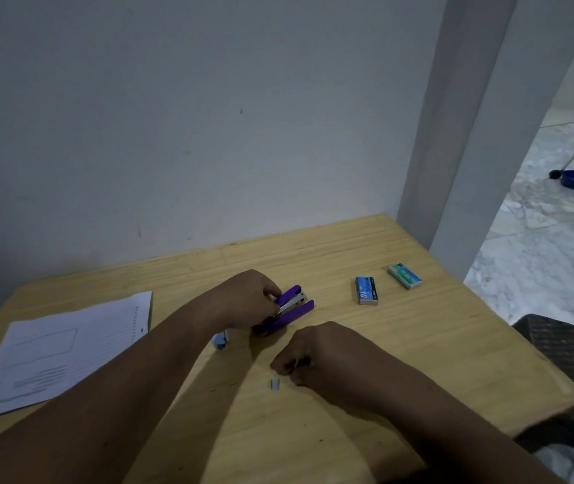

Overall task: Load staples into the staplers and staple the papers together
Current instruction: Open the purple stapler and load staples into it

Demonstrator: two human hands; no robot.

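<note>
Nearest, the right hand (308, 354) curls beside a small staple strip (274, 384) on the table (418, 344), just short of the purple stapler (287, 310), gripped open by the left hand (247, 296); 2 staple boxes (366, 290) right, papers (58, 351) left.

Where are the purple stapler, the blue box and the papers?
Purple stapler (294, 310), head view, on its lower purple arm.
Blue box (366, 291), head view, on its top face.
Papers (62, 351), head view, middle of the top sheet.
</note>
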